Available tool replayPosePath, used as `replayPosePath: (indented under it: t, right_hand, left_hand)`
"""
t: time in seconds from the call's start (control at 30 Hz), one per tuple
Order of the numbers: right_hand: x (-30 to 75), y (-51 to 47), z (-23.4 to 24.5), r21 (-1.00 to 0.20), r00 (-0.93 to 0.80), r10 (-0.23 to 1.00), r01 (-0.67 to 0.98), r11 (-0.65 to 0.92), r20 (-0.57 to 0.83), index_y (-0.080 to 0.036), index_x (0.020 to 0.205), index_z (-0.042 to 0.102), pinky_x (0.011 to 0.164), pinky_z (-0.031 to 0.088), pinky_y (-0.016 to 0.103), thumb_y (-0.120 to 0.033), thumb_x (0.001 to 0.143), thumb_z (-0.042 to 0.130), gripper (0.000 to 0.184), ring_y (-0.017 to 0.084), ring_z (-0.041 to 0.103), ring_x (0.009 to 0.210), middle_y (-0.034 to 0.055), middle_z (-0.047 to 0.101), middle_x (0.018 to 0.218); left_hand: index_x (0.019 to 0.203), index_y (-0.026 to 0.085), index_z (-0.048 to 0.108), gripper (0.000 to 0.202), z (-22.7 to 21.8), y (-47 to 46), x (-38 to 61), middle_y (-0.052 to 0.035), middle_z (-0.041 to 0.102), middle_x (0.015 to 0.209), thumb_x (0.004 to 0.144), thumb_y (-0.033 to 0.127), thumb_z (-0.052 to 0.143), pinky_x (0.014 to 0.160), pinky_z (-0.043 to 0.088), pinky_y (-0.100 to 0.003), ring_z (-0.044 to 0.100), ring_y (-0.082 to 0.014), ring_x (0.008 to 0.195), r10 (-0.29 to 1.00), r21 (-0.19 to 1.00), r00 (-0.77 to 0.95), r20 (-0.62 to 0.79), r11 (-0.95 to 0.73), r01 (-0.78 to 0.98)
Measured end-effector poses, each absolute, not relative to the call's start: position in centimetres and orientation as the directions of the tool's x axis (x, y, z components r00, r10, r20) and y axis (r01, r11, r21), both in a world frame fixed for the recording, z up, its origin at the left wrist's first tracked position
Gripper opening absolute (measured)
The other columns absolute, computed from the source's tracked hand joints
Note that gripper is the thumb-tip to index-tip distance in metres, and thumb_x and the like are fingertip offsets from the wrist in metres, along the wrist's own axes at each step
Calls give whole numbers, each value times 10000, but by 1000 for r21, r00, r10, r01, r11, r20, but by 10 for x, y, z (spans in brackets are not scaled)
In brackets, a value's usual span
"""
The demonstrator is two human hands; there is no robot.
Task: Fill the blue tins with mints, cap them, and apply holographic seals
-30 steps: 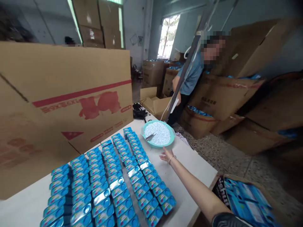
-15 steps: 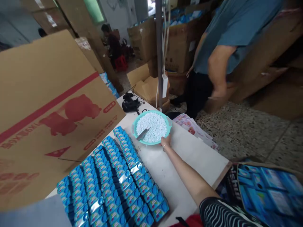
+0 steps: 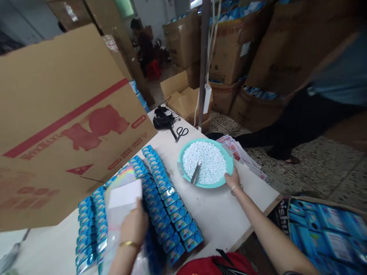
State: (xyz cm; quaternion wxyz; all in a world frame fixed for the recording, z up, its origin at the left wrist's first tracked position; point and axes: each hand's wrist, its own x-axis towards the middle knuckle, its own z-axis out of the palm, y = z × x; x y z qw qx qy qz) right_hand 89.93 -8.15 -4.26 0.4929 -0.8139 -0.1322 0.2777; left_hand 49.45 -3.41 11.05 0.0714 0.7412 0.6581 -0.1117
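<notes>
My right hand (image 3: pixel 233 178) grips the right rim of a turquoise basin (image 3: pixel 180 168) on the table. Small white pellets (image 3: pixel 210 160) fill the basin, and a metal scoop-like tool (image 3: pixel 196 173) leans in them, its exact kind unclear. My left hand (image 3: pixel 133 225), blurred and with a gold bangle at the wrist, is closed on a clear plastic sheet or bag with a white rectangular piece (image 3: pixel 125 194). This is held over rows of small blue boxes (image 3: pixel 172 200), hiding part of them.
A big cardboard box (image 3: pixel 71 95) stands along the table's left side. Black scissors (image 3: pixel 181 133) and a black strapped device (image 3: pixel 163 118) lie at the far end, near a metal pole (image 3: pixel 204 68). Blue packages (image 3: pixel 329 229) fill a bag at right. A person (image 3: pixel 301 110) is at the right.
The basin has shifted right and closer with my right hand, uncovering the scissors. My left hand has come into view with the plastic and white piece. The nearby person has moved right.
</notes>
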Motion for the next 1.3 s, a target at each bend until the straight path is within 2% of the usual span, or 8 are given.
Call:
replayPosePath:
  t: [0.1,0.2,0.47,0.63,0.8,0.97,1.1,1.3]
  right_hand:
    - [921,-114,-54,-850,798,511,-2,-528,-319,-122,1288,519,743,521,283,-195,642,534,650,195,618,798,80,673,970]
    - [938,-140,-57,-821,804,517,68,-567,-292,-123,1255,554,714,508,282,-218,650,546,612,201,612,771,89,675,939]
    - [970,-149,-10,-529,797,582,428,-732,-161,-11,1431,346,884,423,509,-416,699,665,895,414,546,1097,320,550,1207]
    - [885,-84,36,-559,434,881,785,-268,187,-58,1447,325,1047,321,549,-499,855,502,759,371,400,1298,261,454,1366]
    - [714,-41,34,-658,-214,975,726,200,60,-118,1436,376,1139,231,509,-471,885,501,667,312,190,1435,176,346,1502]
    - [629,-43,13,-635,-535,819,710,304,-206,-143,1513,222,1162,25,561,-618,750,626,986,337,-9,1467,146,107,1591]
    - [630,-39,24,-633,-528,833,705,320,-167,-154,1526,167,1148,-31,583,-727,694,600,1099,345,41,1464,145,126,1588]
    - [641,-13,67,-763,-530,848,555,330,-19,-159,1490,273,1011,354,429,-662,700,662,1014,298,513,1194,161,573,1302]
  left_hand:
    - [1455,82,284,761,102,-44,520,-135,698,842,842,428,572,734,488,-330,675,-266,852,844,157,214,-492,-156,975]
    - [1456,128,287,673,93,-28,523,-89,703,908,881,411,494,796,496,-319,672,-217,863,783,360,346,-518,-167,918]
    - [1330,147,458,591,65,35,434,-132,483,1381,805,366,618,1106,318,-409,398,-274,1309,848,205,446,-286,-401,893]
    - [1213,146,530,540,52,37,402,-134,553,1243,797,482,599,1015,386,-394,496,-275,1173,959,119,176,-221,-153,981]
    - [960,167,595,448,44,3,387,-114,581,1049,724,546,633,882,433,-407,533,-297,1055,950,42,-180,-256,197,979]
    - [754,192,511,276,46,-20,386,-34,560,797,706,437,630,728,447,-310,564,-199,814,933,487,-267,-241,355,798]
    - [782,201,489,391,76,-23,392,49,521,606,613,453,735,533,394,-211,493,-99,538,872,868,-325,-367,446,217]
    - [979,215,567,572,133,-16,396,13,632,726,507,376,846,582,469,-217,572,-108,592,857,926,-354,-376,361,-109]
